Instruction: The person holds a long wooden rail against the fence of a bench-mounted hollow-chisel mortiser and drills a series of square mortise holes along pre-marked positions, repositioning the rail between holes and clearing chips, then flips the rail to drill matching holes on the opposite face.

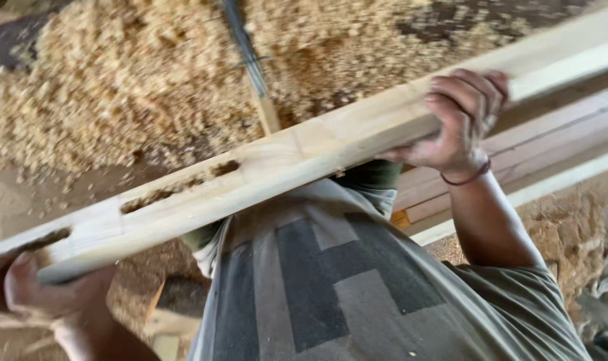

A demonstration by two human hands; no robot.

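Two hands on pale mortised plank (304, 157): right hand (461, 120) grip clenched over top edge, left hand (46, 294) cupping the end underneath.

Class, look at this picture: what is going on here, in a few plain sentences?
A person holds a long pale wooden beam across their body with both bare hands. The right hand curls its fingers over the beam's upper edge; the left hand supports its lower end from beneath. Slots are cut into the beam's face. Wood shavings cover the floor, and more planks lie behind.
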